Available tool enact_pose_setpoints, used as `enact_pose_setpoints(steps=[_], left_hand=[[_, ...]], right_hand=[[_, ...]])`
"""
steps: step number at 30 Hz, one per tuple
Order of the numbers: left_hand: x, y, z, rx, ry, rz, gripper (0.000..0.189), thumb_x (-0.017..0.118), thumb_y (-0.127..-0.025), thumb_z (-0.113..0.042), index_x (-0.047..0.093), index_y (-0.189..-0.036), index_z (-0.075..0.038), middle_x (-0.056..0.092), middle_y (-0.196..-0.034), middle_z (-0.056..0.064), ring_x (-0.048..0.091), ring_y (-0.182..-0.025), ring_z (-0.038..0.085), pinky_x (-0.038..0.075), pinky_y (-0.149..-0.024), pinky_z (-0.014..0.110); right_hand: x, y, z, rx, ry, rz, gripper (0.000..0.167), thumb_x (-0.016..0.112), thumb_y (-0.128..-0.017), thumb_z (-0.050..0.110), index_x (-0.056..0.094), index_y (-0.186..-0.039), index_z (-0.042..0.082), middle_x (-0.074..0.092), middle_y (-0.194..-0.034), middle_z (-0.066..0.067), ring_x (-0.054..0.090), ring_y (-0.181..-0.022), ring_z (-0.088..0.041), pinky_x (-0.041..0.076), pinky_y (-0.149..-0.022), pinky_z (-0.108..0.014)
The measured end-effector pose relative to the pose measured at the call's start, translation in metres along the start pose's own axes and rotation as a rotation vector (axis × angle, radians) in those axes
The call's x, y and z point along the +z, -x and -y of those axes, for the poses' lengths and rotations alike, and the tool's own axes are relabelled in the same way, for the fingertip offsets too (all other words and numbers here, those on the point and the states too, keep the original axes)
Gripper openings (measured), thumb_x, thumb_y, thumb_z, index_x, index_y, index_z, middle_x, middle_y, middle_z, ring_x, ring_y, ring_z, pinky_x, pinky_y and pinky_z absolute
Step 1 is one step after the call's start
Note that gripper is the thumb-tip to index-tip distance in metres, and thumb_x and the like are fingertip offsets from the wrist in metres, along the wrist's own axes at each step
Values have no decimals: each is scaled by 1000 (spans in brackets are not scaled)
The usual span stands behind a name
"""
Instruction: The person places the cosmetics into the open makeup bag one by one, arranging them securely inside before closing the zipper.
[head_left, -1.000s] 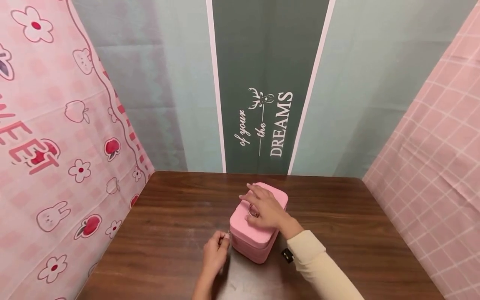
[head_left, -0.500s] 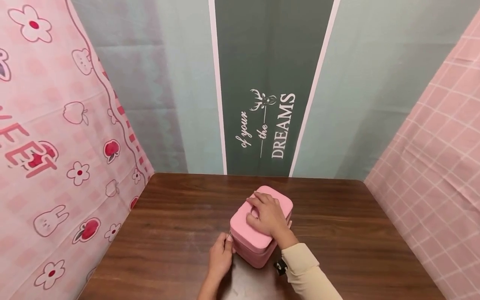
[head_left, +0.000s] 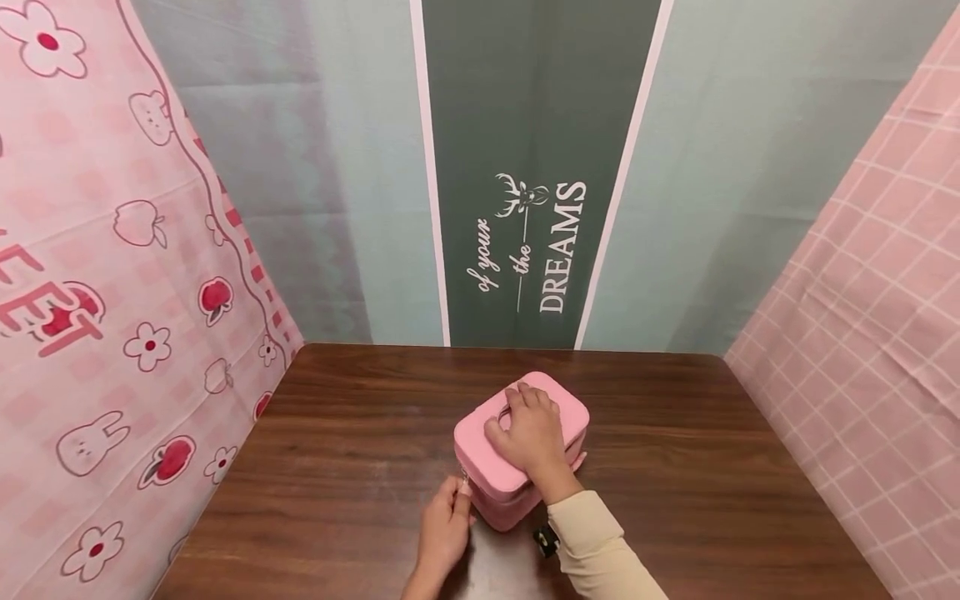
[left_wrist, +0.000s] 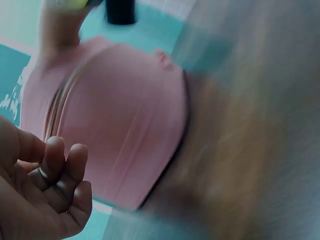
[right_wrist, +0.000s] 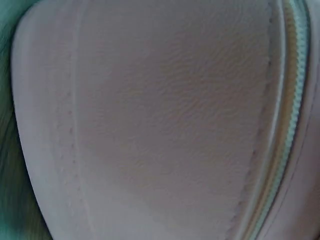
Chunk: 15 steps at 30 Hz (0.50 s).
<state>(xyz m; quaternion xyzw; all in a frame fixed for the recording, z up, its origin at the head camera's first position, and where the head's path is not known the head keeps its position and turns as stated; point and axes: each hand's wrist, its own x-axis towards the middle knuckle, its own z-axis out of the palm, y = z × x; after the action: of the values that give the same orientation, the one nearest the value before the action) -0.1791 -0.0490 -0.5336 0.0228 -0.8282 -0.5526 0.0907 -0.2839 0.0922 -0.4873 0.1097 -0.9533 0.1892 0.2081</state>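
A pink zippered vanity case [head_left: 491,446] stands on the wooden table [head_left: 360,433]. My left hand [head_left: 444,529] pinches the zipper pull [head_left: 464,477] at the near left corner, just under the lid. In the left wrist view, my left thumb and index finger meet at the zipper track [left_wrist: 59,107], while the other fingers are curled. On the lid, my right hand [head_left: 531,429] grips a looped handle [head_left: 505,412], its fingers bent over it. The right wrist view shows only the case's side wall [right_wrist: 170,120] and its pale zipper teeth [right_wrist: 298,65].
A small pink tab [head_left: 578,461] sticks out from the right side of the case. The black wrist camera [head_left: 546,541] hangs under the right sleeve [head_left: 588,529]. Patterned cloth hangings, such as the green one [head_left: 536,100], enclose the table's back and sides.
The case has turned somewhat clockwise under my right hand, whose fingers have drawn in round the handle. My left hand has moved slightly right and nearer, following the case's corner.
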Motion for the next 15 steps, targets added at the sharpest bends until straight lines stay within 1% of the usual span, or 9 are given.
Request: enact_pose_setpoints(steps=[4,6,9,12,15], left_hand=[[0,14,1,0,11,57,13,52,-95,-14,56,-83,-11,50,-54,-8,47,-50,3,38,-52,22],[-1,16,3,1,11,50,13,52,-94,-14,55,-82,-12,49,-55,-10,46,-51,3,38,-53,22],[-2,16,4,13,3,28,14,52,-94,-15,55,-81,-12,49,-57,-10,46,-54,3,38,-54,24],[-1,16,7,18,2,33,13,52,-94,-15,56,-82,-12,50,-58,-10,47,-55,4,38,-55,24],[1,17,9,6,12,41,13,51,-95,-15,56,-84,-11,52,-58,-9,48,-55,4,39,-55,23]], right_hand=[[3,0,10,91,35,-42,59,52,-83,42,59,-117,-4,52,-124,-24,44,-112,-38,33,-88,-52],[3,0,14,126,42,-67,59,52,-83,42,58,-117,-6,51,-123,-26,44,-111,-40,33,-87,-52],[3,2,17,158,50,-78,60,52,-83,43,58,-117,-6,50,-124,-26,43,-110,-41,33,-87,-52],[2,3,16,185,52,-56,63,51,-83,46,57,-119,-5,49,-126,-25,42,-113,-39,32,-89,-52],[1,5,15,213,39,-15,68,51,-83,51,54,-124,-4,46,-130,-24,38,-117,-38,30,-91,-52]])
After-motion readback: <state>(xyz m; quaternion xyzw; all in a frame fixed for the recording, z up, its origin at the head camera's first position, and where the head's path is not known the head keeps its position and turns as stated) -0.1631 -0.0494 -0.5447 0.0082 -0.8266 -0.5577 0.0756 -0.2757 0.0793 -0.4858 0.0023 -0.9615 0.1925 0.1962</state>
